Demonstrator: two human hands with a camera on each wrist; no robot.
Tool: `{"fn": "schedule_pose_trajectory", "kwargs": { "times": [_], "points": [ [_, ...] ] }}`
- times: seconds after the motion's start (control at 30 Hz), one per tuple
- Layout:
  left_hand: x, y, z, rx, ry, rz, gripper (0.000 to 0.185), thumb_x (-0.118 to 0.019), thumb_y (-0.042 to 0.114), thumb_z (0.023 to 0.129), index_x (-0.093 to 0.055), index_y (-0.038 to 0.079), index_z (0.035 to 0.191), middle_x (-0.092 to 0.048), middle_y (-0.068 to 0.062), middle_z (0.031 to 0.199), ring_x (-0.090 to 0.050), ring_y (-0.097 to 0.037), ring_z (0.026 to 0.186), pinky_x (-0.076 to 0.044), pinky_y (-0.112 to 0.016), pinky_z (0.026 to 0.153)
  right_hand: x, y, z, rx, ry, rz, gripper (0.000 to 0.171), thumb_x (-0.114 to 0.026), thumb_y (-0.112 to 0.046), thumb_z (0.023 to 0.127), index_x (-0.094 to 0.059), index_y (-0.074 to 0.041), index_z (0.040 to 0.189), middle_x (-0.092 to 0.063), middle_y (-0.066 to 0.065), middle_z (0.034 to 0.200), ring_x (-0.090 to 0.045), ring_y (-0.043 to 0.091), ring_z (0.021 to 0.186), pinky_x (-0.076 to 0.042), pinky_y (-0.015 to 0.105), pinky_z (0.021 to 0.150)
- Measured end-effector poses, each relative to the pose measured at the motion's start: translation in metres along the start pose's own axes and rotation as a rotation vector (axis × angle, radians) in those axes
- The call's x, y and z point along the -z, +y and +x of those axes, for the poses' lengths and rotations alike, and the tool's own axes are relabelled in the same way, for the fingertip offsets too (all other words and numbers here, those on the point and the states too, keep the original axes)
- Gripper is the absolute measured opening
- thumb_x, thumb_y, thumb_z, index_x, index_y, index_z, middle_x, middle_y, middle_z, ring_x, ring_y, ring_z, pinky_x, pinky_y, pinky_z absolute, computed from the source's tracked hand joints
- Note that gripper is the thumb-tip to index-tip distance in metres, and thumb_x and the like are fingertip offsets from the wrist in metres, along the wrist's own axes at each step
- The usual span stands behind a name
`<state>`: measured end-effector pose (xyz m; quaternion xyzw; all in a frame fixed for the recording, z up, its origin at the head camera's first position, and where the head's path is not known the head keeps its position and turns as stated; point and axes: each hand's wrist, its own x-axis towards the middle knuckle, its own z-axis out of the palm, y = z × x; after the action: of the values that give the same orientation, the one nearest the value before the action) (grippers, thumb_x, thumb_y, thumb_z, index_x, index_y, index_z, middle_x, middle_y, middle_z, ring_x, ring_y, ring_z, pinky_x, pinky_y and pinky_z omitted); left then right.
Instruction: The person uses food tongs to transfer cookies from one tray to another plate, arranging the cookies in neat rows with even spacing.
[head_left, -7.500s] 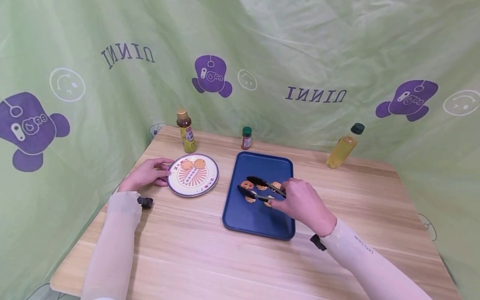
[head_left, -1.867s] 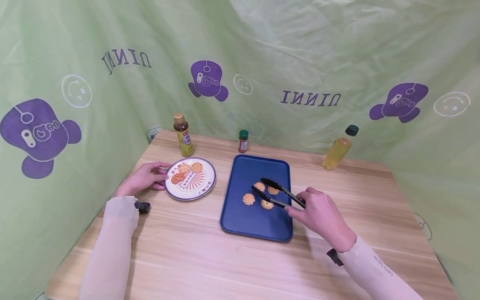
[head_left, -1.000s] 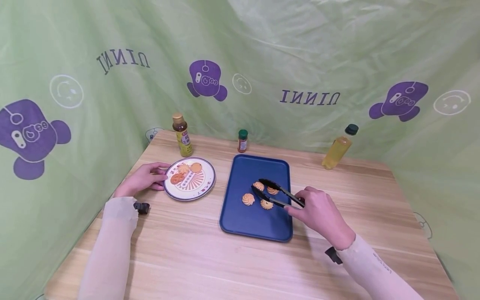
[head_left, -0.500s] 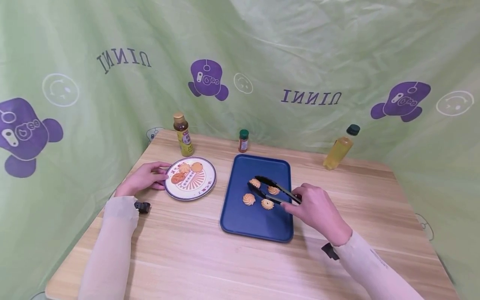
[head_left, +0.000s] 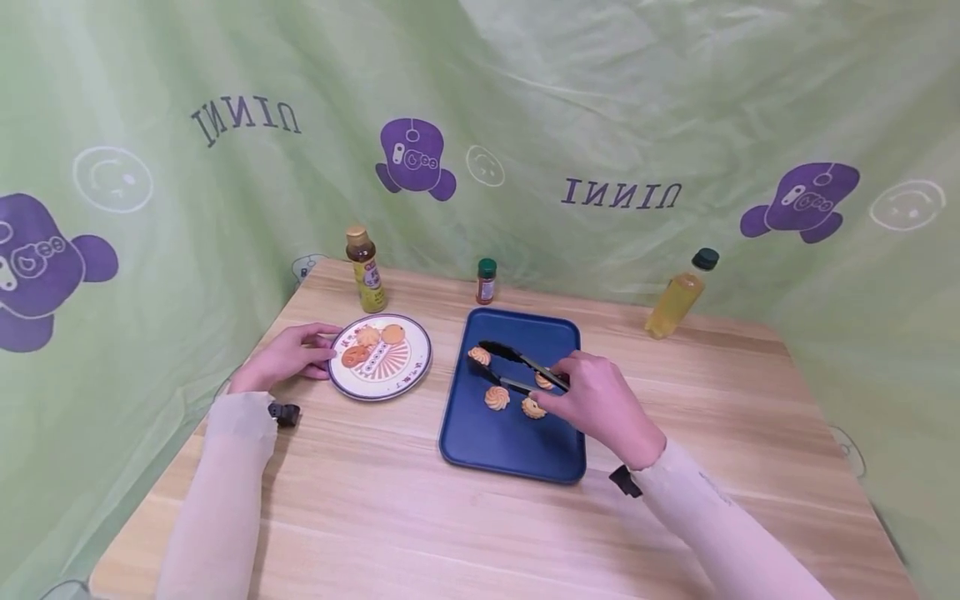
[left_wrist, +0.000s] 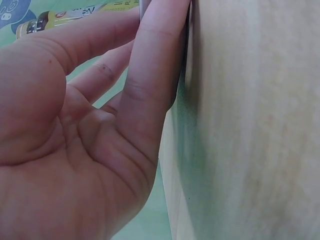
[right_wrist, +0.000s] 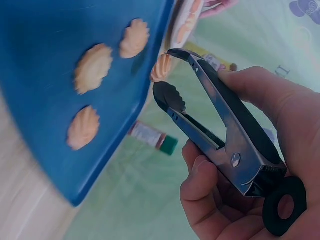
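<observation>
My right hand grips black-and-silver tongs. Between the tong tips sits a swirled cookie, raised over the left part of the blue tray. Three more cookies lie on that tray, among them a round swirled one and one with a dark centre. My left hand holds the left rim of a white patterned plate, thumb and fingers at its edge. On the plate are a pretzel-shaped cookie, a swirled cookie and a round flat cookie.
Behind the plate stands a sauce bottle with a gold cap. A small green-capped spice jar is behind the tray, and a bottle of yellow liquid stands at the back right. Green printed cloth hangs round the wooden table.
The pretzel-shaped cookie has passed from tray to plate. Over the last half second, the tongs have carried a swirled cookie leftward from among the others. My left hand stays at the plate.
</observation>
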<state>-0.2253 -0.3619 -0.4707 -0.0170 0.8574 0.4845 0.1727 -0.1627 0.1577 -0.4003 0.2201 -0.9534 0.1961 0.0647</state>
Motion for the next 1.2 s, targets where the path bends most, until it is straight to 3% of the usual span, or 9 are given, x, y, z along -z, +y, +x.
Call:
{"fn": "schedule_pose_trajectory", "kwargs": {
  "times": [0.3, 0.47, 0.67, 0.9, 1.07, 1.2],
  "points": [
    [-0.001, 0.004, -0.003, -0.011, 0.004, -0.015, 0.062, -0.062, 0.01, 0.115, -0.039, 0.002, 0.172, -0.052, -0.029, 0.147, -0.076, -0.015, 0.093, -0.074, -0.03, 0.084, -0.013, -0.033, 0.028, 0.053, -0.03, 0.055, 0.041, -0.093, -0.037, 0.091, -0.086, -0.001, 0.108, -0.076, 0.01, 0.095, -0.067, 0.016, 0.072, -0.063, 0.032, 0.065],
    [-0.002, 0.006, -0.004, -0.015, 0.006, -0.027, 0.062, -0.062, 0.009, 0.115, -0.039, 0.0, 0.171, -0.053, -0.03, 0.144, -0.077, -0.016, 0.091, -0.074, -0.032, 0.083, -0.022, -0.053, 0.043, 0.042, -0.08, 0.085, 0.043, -0.092, -0.04, 0.093, -0.085, -0.002, 0.112, -0.078, 0.011, 0.103, -0.07, 0.015, 0.073, -0.065, 0.032, 0.067],
    [-0.002, 0.008, -0.007, -0.009, 0.009, -0.023, 0.061, -0.062, 0.009, 0.115, -0.04, 0.002, 0.171, -0.053, -0.028, 0.144, -0.076, -0.016, 0.092, -0.074, -0.031, 0.084, -0.042, -0.073, 0.059, 0.081, -0.081, 0.098, 0.041, -0.091, -0.04, 0.093, -0.086, -0.003, 0.11, -0.08, 0.011, 0.105, -0.072, 0.018, 0.079, -0.068, 0.035, 0.072],
    [-0.003, 0.01, -0.007, -0.021, 0.005, -0.039, 0.06, -0.061, 0.005, 0.114, -0.04, -0.001, 0.17, -0.053, -0.029, 0.141, -0.075, -0.016, 0.091, -0.074, -0.032, 0.083, -0.064, -0.086, 0.072, 0.131, -0.055, 0.071, 0.036, -0.089, -0.04, 0.092, -0.083, -0.004, 0.092, -0.072, 0.007, 0.088, -0.062, 0.02, 0.07, -0.055, 0.032, 0.061],
    [-0.002, 0.009, -0.008, -0.02, 0.005, -0.038, 0.061, -0.062, 0.005, 0.114, -0.039, -0.002, 0.17, -0.053, -0.028, 0.14, -0.075, -0.015, 0.091, -0.074, -0.031, 0.082, -0.072, -0.095, 0.078, 0.149, -0.049, 0.061, 0.034, -0.088, -0.038, 0.092, -0.076, -0.008, 0.083, -0.06, 0.001, 0.077, -0.051, 0.016, 0.063, -0.038, 0.026, 0.055],
    [-0.002, 0.01, -0.008, -0.018, 0.005, -0.035, 0.061, -0.062, 0.006, 0.114, -0.04, -0.001, 0.17, -0.053, -0.027, 0.14, -0.075, -0.016, 0.091, -0.074, -0.032, 0.082, -0.074, -0.1, 0.081, 0.177, -0.038, 0.043, 0.034, -0.088, -0.037, 0.091, -0.074, -0.009, 0.079, -0.055, 0.0, 0.074, -0.047, 0.016, 0.062, -0.034, 0.027, 0.053]
  ]
}}
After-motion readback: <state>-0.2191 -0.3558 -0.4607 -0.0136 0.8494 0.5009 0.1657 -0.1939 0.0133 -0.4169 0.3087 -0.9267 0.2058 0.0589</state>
